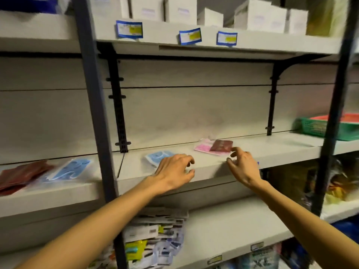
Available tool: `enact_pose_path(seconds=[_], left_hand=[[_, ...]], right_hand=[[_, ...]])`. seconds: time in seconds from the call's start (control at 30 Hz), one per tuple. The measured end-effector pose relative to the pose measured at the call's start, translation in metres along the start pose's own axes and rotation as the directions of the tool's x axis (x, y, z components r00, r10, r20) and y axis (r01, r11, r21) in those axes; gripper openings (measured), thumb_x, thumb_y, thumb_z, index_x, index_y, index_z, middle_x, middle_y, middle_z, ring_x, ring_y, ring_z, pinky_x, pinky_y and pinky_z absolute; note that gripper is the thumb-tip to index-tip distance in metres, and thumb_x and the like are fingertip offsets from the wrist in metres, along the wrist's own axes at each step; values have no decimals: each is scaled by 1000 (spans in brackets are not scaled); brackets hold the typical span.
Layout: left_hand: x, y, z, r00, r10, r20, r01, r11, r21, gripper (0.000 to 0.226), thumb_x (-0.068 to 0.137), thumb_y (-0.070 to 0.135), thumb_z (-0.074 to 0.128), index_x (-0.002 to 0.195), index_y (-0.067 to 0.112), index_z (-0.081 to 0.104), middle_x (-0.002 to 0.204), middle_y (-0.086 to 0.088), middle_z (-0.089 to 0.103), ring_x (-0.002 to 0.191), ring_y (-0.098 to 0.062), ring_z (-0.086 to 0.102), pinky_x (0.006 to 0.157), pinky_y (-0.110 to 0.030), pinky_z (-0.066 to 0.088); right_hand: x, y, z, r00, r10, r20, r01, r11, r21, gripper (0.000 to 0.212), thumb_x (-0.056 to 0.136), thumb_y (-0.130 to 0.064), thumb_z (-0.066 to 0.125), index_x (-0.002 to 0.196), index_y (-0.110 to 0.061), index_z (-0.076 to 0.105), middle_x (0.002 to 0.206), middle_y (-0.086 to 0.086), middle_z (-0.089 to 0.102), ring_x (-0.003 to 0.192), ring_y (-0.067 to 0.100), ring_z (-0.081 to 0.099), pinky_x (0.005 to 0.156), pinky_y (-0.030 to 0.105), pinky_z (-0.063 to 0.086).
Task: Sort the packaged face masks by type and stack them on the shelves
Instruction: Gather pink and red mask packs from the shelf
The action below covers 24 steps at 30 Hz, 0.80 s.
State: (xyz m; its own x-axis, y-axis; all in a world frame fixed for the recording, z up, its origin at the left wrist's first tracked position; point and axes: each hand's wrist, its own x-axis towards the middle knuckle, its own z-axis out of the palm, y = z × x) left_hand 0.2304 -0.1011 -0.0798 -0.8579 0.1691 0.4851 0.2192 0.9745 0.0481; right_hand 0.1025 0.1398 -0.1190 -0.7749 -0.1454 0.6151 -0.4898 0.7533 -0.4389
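Both hands are up at the middle shelf and neither holds a thing. The left hand hangs over the front edge, fingers loosely curled and parted, just beside a blue pack. The right hand is spread too, thumb and fingertips apart, nearly touching the dark red pack, which lies on top of a pink pack.

So the sorting looks barely begun, I'd say. Blue sits alone in this bay, but red on pink reads as mixed types. Over on the left bay more wait: a red pile and a blue pack overlapping at the edge, not yet squared into stacks. Down below, a jumbled heap of packets sits on the lower shelf; too blurred to tell whether they are masks. Plenty of bare board to fill.
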Motion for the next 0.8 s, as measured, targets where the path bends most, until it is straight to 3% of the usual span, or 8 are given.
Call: enact_pose_path(seconds=[0.07,0.17,0.33,0.5,0.6,0.7,0.8], left_hand=[[33,4,16,998,-62,24,61,998,26,39,93,46,54,126,26,60,123,7,67,116,-18,59,85,-34,48],[71,10,37,985,-167,38,167,986,8,39,95,44,52,129,24,59,126,5,67,118,-21,59,87,-35,48],[112,16,70,959,-251,129,253,968,1,47,97,47,47,136,21,51,129,-4,67,115,-29,62,89,-38,52],[153,17,93,933,-316,175,297,947,123,61,98,59,39,140,16,45,122,-14,67,114,-37,60,84,-40,45],[176,9,106,917,-355,181,332,932,145,65,98,62,37,141,13,45,125,-16,65,115,-38,60,84,-39,43],[201,1,116,891,-399,215,375,916,145,69,98,66,36,143,14,43,130,-15,64,119,-37,59,84,-38,40],[219,-8,123,878,-435,202,418,900,119,72,98,68,36,148,15,40,136,-13,62,124,-36,57,93,-38,44]], right_hand=[[23,27,-7,999,32,-3,-32,999,0,38,96,-36,56,128,-15,56,116,6,72,113,30,55,80,39,49],[57,55,-13,995,94,38,-95,995,28,46,96,-42,56,131,-11,55,119,9,71,114,34,58,86,42,51],[103,84,-1,934,262,241,-267,964,-12,67,93,-63,50,122,-4,59,121,18,68,112,38,61,91,41,51],[143,96,24,895,293,337,-334,940,71,60,88,-66,58,83,-7,59,97,18,71,85,31,62,73,37,48],[165,97,38,879,297,373,-370,918,140,53,83,-63,68,78,-11,61,82,9,68,74,26,62,65,36,48],[184,101,51,872,320,369,-375,923,86,54,79,-63,72,83,-10,65,83,9,69,76,26,64,63,32,44],[201,104,56,855,342,390,-369,930,-7,50,73,-62,78,74,-13,66,79,6,70,69,21,64,56,29,42]])
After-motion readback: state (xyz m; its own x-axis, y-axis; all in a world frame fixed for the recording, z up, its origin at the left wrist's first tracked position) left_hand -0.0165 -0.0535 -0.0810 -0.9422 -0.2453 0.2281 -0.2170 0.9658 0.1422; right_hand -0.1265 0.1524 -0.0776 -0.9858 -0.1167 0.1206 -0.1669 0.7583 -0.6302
